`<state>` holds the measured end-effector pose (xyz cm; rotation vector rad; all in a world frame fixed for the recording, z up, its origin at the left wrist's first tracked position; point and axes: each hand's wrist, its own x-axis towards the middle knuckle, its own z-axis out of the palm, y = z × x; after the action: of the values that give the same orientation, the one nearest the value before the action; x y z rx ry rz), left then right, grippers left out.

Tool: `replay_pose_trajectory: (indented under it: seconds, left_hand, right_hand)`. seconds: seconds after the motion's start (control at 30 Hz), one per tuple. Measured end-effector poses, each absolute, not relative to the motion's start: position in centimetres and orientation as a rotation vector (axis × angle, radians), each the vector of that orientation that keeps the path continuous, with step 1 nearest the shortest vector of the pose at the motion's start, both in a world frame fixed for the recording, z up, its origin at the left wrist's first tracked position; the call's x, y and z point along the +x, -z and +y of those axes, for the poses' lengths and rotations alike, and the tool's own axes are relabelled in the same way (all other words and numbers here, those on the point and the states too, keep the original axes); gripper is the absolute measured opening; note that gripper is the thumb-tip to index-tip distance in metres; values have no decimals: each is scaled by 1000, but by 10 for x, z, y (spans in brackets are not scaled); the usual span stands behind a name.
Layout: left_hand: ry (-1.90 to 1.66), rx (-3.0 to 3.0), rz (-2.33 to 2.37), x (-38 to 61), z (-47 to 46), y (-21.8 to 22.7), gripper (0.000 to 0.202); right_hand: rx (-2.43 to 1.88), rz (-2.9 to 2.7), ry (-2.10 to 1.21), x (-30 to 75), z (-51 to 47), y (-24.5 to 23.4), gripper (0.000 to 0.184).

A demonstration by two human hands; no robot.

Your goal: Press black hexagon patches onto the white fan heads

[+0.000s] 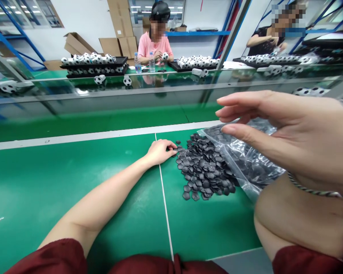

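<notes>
A heap of small black pentagon-shaped pieces (pixel 204 167) lies on the green table, spilling from the mouth of a clear plastic bag (pixel 246 152) that still has more of them inside. At the heap's left edge, my left hand (pixel 161 152) rests low on the table with its thumb and fingers curled round a black pentagon piece. My right hand (pixel 297 133) is raised close to the camera, above the bag. Its fingers are stretched out with the thumb apart, and I see nothing in them. The bag's right part is hidden behind my right hand and forearm.
Past the green table (pixel 74 175) runs a conveyor belt (pixel 114 83) carrying several small football-patterned items (pixel 127 80). Across it, a person in pink (pixel 148 45) handles a ball beside black trays (pixel 94 70) of balls. Another person (pixel 263 42) works at the far right.
</notes>
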<state>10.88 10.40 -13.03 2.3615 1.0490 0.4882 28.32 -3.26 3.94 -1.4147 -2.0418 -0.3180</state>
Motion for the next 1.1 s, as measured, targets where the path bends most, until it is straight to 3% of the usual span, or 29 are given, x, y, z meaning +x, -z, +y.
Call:
replay_pose_trajectory:
  seconds: [0.47, 0.7, 0.87, 1.1]
  left_hand:
    - [-505, 2171, 1047, 110, 107, 132, 14]
    - [-505, 2135, 1022, 110, 111, 134, 16]
    - [-468, 2177, 1000, 108, 111, 132, 27]
    - [-458, 2268, 1058, 111, 106, 129, 25]
  right_hand:
    - [-1504, -2196, -18, 292, 14, -12, 39]
    - [-1843, -2525, -197, 288, 55, 23, 41]
    - [-1850, -2665, -199, 288, 71, 45, 36]
    - [-1921, -2686, -312, 284, 81, 66, 36]
